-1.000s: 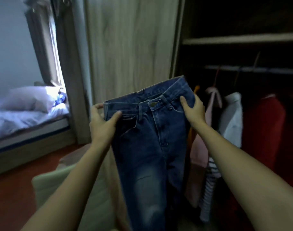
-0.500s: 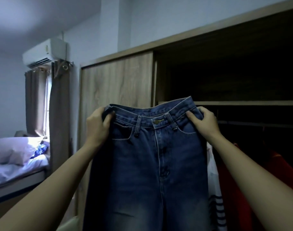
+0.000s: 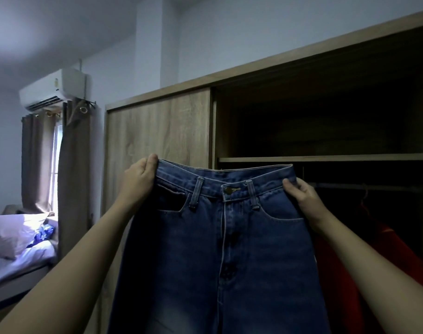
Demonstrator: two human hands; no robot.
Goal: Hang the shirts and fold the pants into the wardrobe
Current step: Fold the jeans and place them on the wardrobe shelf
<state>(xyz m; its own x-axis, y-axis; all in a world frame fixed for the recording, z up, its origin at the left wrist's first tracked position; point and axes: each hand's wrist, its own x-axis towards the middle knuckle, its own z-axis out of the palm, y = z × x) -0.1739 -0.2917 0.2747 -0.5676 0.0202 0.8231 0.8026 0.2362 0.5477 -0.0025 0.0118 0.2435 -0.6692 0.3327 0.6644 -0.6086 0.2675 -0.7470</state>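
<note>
Jeans [image 3: 229, 249] hang front-on between the two arms: blue denim, buttoned at the waist, with the legs dropping out of view below. The left grip [image 3: 138, 179] pinches the left corner of the waistband, thumb and fingers closed on the cloth. The right grip [image 3: 302, 198] holds the opposite corner a little lower, thumb laid over the front of the band. Between the two grips the waistband is drawn nearly flat, so the pants are held up and spread, not yet folded.

I judge this to be the start of the folding step, with the garment being squared up in the air. The next move calls for bringing one grip across to the other so that the legs lie one on the other with seams matched, then doubling the length. With nothing under the cloth the legs may swing or twist, so both corners should be kept pinched until the halves meet.

Below and behind the right grip, a red garment [image 3: 343, 304] hangs in the open wardrobe [image 3: 302, 55] from a rail [image 3: 374, 188]. Above both grips and farther back runs a shelf [image 3: 326, 158] with a dark compartment over it. I cannot tell what lies there, though it looks a likely place for the folded pants. Behind the left grip stands the sliding door [image 3: 157, 145]. Far to the left of that grip are a curtain [image 3: 70, 177], a bed [image 3: 13, 263] and an air conditioner [image 3: 54, 90].
</note>
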